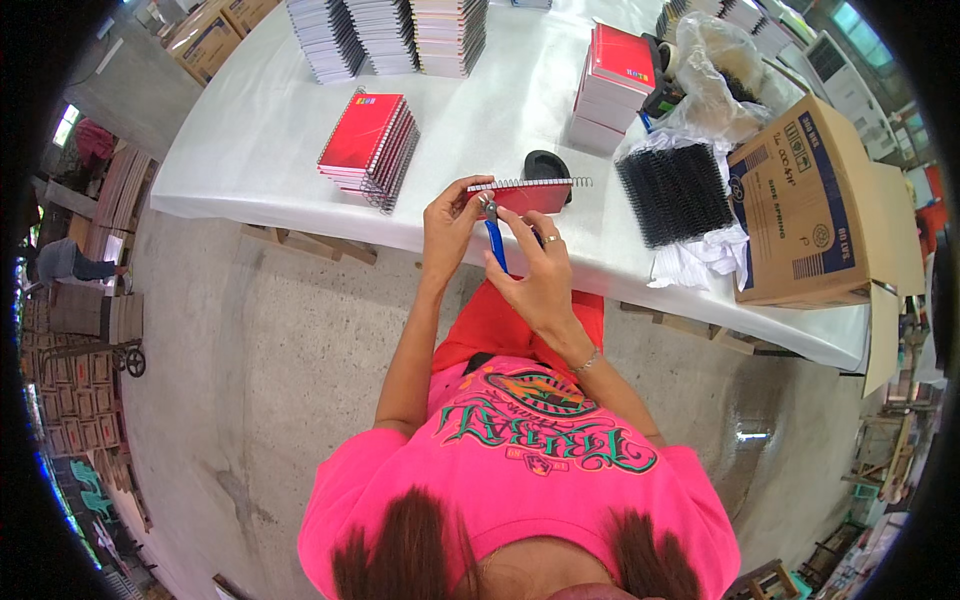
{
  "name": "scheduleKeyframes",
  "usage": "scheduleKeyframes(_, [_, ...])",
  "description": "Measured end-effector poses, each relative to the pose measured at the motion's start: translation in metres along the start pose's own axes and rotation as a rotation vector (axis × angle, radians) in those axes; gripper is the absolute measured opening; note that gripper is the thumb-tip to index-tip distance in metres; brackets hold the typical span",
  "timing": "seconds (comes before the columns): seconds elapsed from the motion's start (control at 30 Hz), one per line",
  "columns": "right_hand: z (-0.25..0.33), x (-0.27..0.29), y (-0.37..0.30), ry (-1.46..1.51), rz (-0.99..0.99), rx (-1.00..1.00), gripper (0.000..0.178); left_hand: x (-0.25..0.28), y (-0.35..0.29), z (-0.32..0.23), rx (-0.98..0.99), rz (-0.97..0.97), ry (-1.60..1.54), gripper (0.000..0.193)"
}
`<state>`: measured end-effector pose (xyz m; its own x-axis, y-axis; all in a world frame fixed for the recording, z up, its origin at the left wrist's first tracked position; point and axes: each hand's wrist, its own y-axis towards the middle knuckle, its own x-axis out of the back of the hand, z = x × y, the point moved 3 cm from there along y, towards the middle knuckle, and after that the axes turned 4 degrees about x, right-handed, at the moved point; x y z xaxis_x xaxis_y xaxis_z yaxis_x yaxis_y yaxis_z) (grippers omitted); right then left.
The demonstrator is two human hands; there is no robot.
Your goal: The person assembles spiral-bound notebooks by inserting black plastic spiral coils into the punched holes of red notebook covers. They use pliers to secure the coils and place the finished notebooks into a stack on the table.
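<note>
Pliers (495, 240) at notebook (532, 200), lettered carton (790, 235) rightward

Bindery-type workshop. White-topped worktable (270, 150) bears stacked spiral notebooks (362, 140), a pile of blk. binding coils (675, 195) and a lg. open cardboard box (800, 205); a blue-handled hand tool (495, 243) is in use at its edge. Surrounding area shows bare conc. floor (290, 350), cardboard ctns. (207, 45) (upper l.) and a wheeled cart (134, 361) (far l.).

White table (250, 130) under red notebooks (360, 132) (a spiral-bound stack), a red-topped pile (610, 95) and a cardboard box (800, 215)
</note>
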<state>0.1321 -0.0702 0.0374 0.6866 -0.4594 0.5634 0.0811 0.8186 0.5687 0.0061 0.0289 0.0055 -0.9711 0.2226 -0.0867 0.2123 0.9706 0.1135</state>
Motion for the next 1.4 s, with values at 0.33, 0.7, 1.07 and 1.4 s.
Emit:
scheduleKeyframes(0.33, [0.0, -0.007, 0.001, 0.006, 0.021, 0.017, 0.056, -0.001, -0.005, -0.006, -0.078, -0.071, 0.122, 0.022])
scheduleKeyframes(0.7, [0.001, -0.011, -0.001, 0.234, 0.126, -0.135, 0.047, 0.0, -0.009, -0.008, -0.081, -0.111, 0.262, 0.023])
scheduleKeyframes(1.07, [-0.03, 0.011, 0.008, 0.878, 0.311, -0.428, 0.039, -0.001, -0.016, -0.017, -0.094, -0.213, 0.353, 0.023])
scheduleKeyframes(1.4, [-0.138, 0.033, 0.023, -0.213, -0.136, -0.196, 0.041, 0.077, 0.004, -0.11, -0.151, -0.515, 0.116, 0.032])
